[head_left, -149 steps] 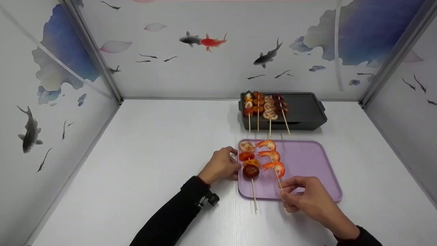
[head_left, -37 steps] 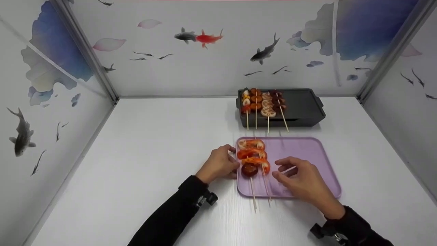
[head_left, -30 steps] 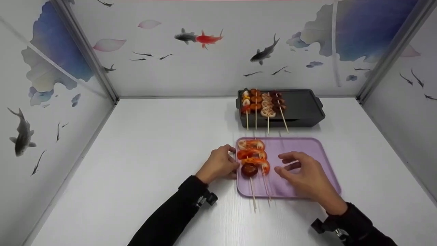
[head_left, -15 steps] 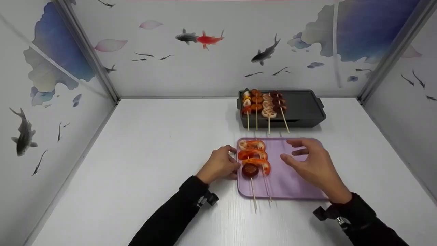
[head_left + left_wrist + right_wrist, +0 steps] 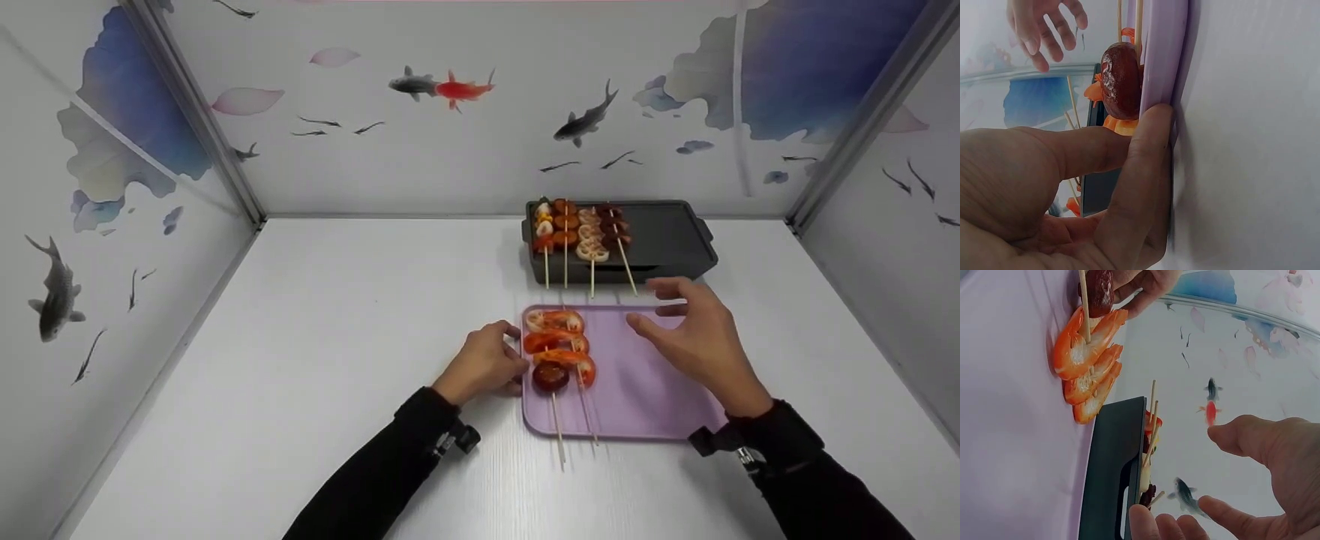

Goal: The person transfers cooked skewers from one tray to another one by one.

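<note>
A lilac tray (image 5: pixel 645 405) lies on the white table. My left hand (image 5: pixel 487 360) holds the tray's left rim; in the left wrist view its fingertips (image 5: pixel 1157 118) are right at the rim. Along the tray's left side lies a mixed skewer with a dark brown round piece (image 5: pixel 551 376) nearest its handle. Beside it, overlapping it, is a shrimp skewer (image 5: pixel 583 367), both sticks pointing over the front edge. My right hand (image 5: pixel 701 341) hovers above the tray's back right part, holding nothing, thumb and fingers spread apart, as the right wrist view also shows.
Behind the tray stands a black grill (image 5: pixel 671 236). Several skewers, among them one of lotus root slices (image 5: pixel 592 251), lie on its left half with sticks jutting forward. White walls (image 5: pixel 465 165) painted with fish enclose the table at the back and sides.
My right hand has laid the shrimp skewer beside the mixed one, let go, and moved back and to the right toward the grill. My left hand stays at the tray's rim.
</note>
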`<action>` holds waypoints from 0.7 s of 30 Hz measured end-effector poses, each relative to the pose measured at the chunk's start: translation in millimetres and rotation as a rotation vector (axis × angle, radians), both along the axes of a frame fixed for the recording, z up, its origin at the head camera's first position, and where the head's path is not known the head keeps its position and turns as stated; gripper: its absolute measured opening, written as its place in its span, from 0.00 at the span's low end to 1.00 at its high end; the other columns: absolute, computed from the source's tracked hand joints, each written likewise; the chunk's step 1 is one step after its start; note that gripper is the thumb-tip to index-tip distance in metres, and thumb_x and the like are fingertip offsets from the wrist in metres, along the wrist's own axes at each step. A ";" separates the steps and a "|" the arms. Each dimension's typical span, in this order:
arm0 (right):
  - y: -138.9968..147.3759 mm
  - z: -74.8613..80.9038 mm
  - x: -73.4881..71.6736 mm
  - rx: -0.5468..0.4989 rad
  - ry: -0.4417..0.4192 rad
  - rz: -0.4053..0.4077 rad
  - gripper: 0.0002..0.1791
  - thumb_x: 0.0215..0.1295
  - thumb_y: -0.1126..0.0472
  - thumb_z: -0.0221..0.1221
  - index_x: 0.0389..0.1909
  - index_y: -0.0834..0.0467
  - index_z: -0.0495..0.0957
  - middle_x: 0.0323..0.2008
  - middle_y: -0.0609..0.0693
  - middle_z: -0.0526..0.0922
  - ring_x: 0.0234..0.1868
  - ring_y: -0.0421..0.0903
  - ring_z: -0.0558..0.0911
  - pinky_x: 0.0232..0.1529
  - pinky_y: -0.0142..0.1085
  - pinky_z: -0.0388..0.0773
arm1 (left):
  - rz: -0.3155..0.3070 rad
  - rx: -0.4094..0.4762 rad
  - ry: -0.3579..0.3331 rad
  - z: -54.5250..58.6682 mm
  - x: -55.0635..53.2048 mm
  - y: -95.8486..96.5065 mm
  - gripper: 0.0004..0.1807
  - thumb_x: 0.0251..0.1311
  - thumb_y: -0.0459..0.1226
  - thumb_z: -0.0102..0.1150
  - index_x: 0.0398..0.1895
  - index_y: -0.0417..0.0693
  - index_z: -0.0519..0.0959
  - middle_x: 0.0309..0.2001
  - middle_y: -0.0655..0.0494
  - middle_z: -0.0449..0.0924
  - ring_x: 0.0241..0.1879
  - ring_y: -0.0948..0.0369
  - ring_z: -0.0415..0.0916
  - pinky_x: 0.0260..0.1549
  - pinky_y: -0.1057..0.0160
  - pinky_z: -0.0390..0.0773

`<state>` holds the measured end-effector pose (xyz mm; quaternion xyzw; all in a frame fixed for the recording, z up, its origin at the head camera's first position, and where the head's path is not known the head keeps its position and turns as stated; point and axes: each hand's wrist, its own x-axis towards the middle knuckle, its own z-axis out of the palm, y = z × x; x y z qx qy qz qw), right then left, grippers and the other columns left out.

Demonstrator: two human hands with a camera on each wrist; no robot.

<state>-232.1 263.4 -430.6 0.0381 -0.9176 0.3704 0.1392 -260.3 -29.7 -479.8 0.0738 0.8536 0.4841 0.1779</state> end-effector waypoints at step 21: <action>0.3 2.4 -45.3 0.024 -0.028 -0.016 0.42 0.50 0.38 0.65 0.65 0.52 0.65 0.54 0.60 0.70 0.49 0.56 0.79 0.45 0.48 0.79 | -0.025 0.008 0.019 1.4 1.4 -1.5 0.27 0.51 0.32 0.61 0.57 0.40 0.68 0.31 0.53 0.82 0.23 0.56 0.84 0.22 0.60 0.84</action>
